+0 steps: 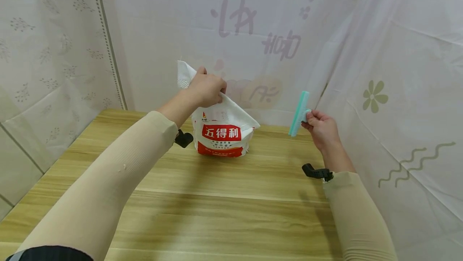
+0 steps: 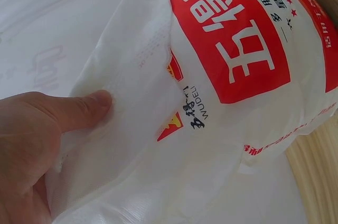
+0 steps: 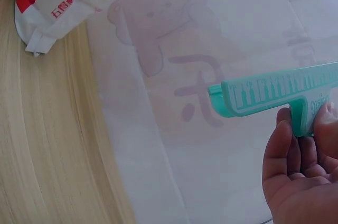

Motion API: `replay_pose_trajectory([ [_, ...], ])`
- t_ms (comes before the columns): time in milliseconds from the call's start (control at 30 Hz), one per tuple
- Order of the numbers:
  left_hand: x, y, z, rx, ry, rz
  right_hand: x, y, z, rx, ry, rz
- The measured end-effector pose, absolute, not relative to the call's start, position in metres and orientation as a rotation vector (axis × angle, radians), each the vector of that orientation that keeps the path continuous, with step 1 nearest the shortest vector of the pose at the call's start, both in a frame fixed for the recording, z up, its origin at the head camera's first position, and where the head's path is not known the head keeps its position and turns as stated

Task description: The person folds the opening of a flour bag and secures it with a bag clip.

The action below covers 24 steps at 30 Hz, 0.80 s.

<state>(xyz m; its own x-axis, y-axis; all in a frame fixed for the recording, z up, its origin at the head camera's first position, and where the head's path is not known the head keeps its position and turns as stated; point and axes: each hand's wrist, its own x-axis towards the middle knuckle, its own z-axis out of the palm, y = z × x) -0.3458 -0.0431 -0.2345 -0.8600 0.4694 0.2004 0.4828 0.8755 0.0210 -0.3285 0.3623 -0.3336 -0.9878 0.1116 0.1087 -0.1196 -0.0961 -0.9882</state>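
Observation:
A white and red flour bag (image 1: 221,134) stands on the wooden table, its top pulled up and slanting. My left hand (image 1: 207,88) grips the upper edge of the bag; in the left wrist view the thumb of that hand (image 2: 31,134) presses on the white plastic, and the fingers behind it are mostly hidden. Off to the right of the bag, my right hand (image 1: 323,130) holds a mint-green bag clip (image 1: 299,114) in the air. Close up, the clip (image 3: 274,89) shows a piano-key print, and thumb and fingers pinch its handle.
The wooden table (image 1: 217,221) reaches back to a pale printed cloth (image 1: 159,32) hanging behind it. More cloth (image 1: 408,104) hangs at the right, close beside my right hand. A black wrist camera (image 1: 183,138) sits under my left wrist, another black camera (image 1: 314,171) by the right.

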Motion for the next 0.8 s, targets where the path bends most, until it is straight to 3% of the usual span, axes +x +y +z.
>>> replay_pose_trajectory([
  [800,-0.345,-0.042,-0.235,-0.735,-2.856,-0.109,-0.331,0.332,-0.304,0.065,-1.89,2.257],
])
